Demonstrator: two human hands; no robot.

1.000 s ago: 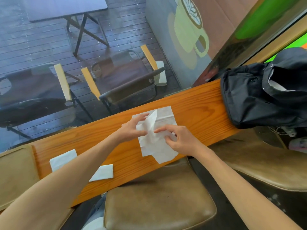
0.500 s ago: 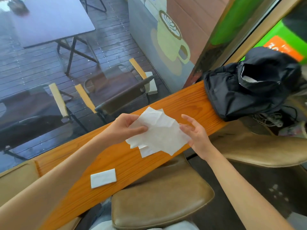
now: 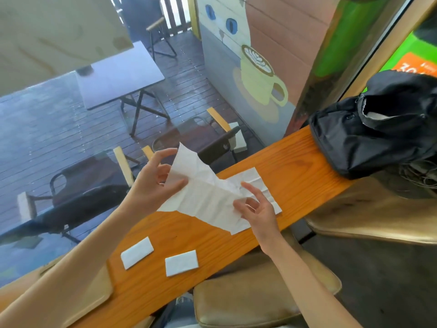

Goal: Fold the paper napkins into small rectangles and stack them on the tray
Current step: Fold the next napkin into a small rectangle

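Note:
A crumpled white paper napkin is spread open just above the orange wooden counter. My left hand pinches its upper left part between thumb and fingers and lifts that corner. My right hand grips its right part, thumb on top, with that end low over the counter. Two napkins folded into small rectangles lie apart on the counter nearer to me, on the left. I see no tray that I can be sure of.
A black backpack sits on the counter's right end. A flat tan object overlaps the counter's near left end. Tan stools stand below me and at right. Glass lines the counter's far edge.
The napkin has been opened out wider and lifted. My right hand, open beside it half a second ago, now grips its right part. Both folded napkins are in view again.

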